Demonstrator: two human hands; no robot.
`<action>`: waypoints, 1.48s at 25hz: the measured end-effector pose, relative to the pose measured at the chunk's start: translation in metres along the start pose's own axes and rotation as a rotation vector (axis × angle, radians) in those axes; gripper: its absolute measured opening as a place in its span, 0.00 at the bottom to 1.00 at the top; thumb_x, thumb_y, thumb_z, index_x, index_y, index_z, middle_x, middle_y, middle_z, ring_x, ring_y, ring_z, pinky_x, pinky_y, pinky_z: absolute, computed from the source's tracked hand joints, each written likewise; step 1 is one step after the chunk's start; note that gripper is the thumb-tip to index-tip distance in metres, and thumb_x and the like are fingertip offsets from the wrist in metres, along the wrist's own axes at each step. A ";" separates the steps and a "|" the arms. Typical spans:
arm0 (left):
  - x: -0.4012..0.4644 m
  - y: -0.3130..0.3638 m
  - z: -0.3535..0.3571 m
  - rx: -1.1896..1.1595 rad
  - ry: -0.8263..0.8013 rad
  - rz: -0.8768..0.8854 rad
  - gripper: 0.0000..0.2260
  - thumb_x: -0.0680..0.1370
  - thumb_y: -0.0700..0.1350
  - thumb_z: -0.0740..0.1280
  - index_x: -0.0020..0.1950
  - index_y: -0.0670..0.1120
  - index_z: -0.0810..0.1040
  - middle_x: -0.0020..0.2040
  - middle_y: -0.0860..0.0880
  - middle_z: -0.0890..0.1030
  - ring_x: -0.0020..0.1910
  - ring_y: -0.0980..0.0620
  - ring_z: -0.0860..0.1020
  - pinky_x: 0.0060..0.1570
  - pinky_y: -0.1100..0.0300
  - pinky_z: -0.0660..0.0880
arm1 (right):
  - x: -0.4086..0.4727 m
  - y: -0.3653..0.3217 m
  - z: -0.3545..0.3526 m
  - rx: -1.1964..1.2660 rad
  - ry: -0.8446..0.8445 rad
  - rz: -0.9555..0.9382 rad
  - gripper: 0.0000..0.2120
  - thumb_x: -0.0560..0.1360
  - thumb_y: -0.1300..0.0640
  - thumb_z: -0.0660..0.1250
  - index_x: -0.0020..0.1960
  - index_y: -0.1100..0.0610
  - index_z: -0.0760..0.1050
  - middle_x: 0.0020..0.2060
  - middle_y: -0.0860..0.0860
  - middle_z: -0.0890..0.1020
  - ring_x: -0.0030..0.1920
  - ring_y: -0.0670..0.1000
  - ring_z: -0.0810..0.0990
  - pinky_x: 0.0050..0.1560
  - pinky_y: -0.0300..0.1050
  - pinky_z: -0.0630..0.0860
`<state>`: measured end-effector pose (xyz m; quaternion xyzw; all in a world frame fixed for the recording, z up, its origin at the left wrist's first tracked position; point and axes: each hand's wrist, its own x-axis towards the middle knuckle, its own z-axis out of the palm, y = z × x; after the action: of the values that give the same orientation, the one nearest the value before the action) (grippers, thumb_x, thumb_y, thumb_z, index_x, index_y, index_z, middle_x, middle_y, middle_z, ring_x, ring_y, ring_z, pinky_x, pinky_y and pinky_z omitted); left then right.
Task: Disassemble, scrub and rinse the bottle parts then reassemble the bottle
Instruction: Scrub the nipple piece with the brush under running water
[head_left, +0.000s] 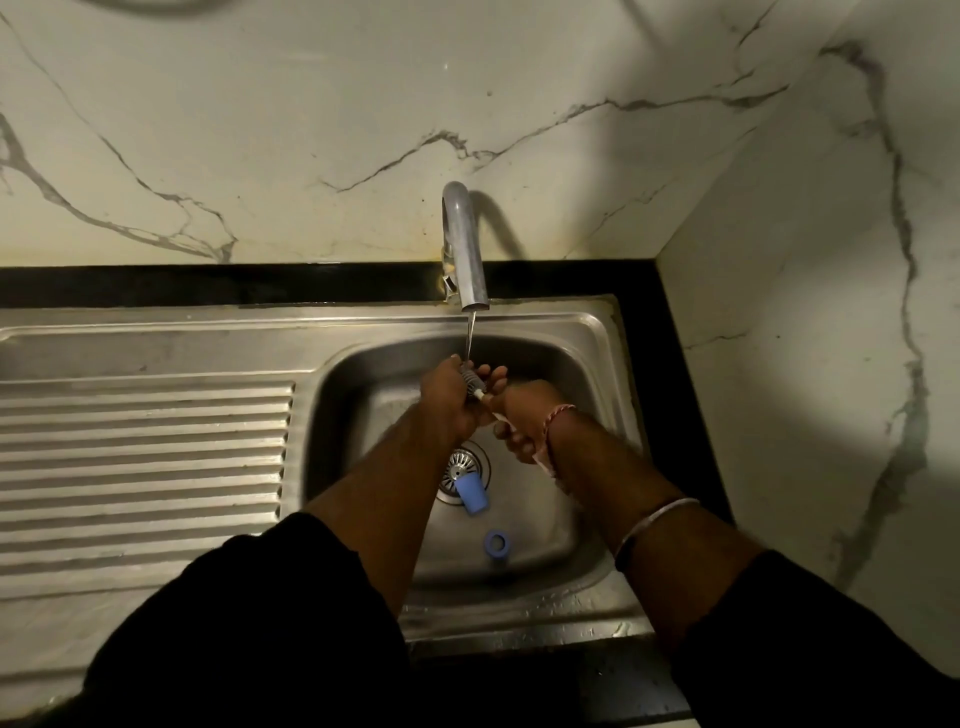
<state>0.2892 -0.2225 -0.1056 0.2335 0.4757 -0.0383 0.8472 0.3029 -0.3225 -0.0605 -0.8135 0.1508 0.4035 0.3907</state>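
Nearest to us, our two forearms reach out of dark sleeves over the front rim of the stainless steel sink (597, 332), which is set into a black-edged table (691, 415). On the right forearm we wear a thin pale bangle (655, 519), and at the right wrist a reddish twisted thread band (556, 415). Below our arms, on the floor of the basin, lies a small blue plastic ring (496, 542), and a little further in a blue tapered plastic cap (471, 495) lies on its side, its narrow end resting on the round metal drain strainer (464, 470); the ring and the cap are apart from each other. Above the drain our hands meet. Our right hand (519, 421) is clenched round the pale handle of a slim bottle brush (474, 383), and our left hand (451, 405) is curled round the brush's dark bristled head, its fingertips closing over the tip. The brush runs slantwise between the two hands, the bristle end higher and further from us. A thin stream of water (470, 335) falls from the curved chrome tap (464, 249) straight onto the bristles and our left hand. To the left of the basin stretches the ribbed steel draining board (145, 457). Behind the tap rises a white marble wall with grey veins (311, 130), meeting a second such wall at the right corner.
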 end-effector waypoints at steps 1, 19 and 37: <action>0.000 -0.001 0.000 -0.010 -0.004 0.001 0.12 0.87 0.47 0.56 0.51 0.41 0.72 0.38 0.42 0.81 0.40 0.45 0.82 0.47 0.52 0.80 | -0.004 -0.002 -0.002 -0.045 -0.012 -0.017 0.15 0.80 0.49 0.66 0.53 0.60 0.82 0.37 0.56 0.80 0.29 0.51 0.75 0.27 0.42 0.70; 0.007 0.009 0.006 -0.028 0.005 0.049 0.15 0.87 0.51 0.56 0.61 0.40 0.74 0.41 0.41 0.85 0.40 0.44 0.85 0.43 0.49 0.83 | -0.002 0.011 0.002 -1.110 0.508 -0.720 0.16 0.84 0.54 0.56 0.69 0.54 0.73 0.51 0.53 0.82 0.46 0.55 0.83 0.43 0.49 0.77; 0.000 0.005 -0.008 -0.011 -0.136 -0.043 0.14 0.87 0.52 0.55 0.57 0.43 0.72 0.50 0.39 0.83 0.50 0.40 0.84 0.43 0.50 0.81 | -0.005 0.008 -0.012 0.228 -0.262 0.084 0.20 0.83 0.46 0.59 0.45 0.61 0.78 0.26 0.50 0.70 0.22 0.47 0.64 0.23 0.37 0.61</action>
<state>0.2845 -0.2150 -0.1077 0.2155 0.4220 -0.0698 0.8779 0.3013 -0.3371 -0.0563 -0.6975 0.1774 0.5023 0.4794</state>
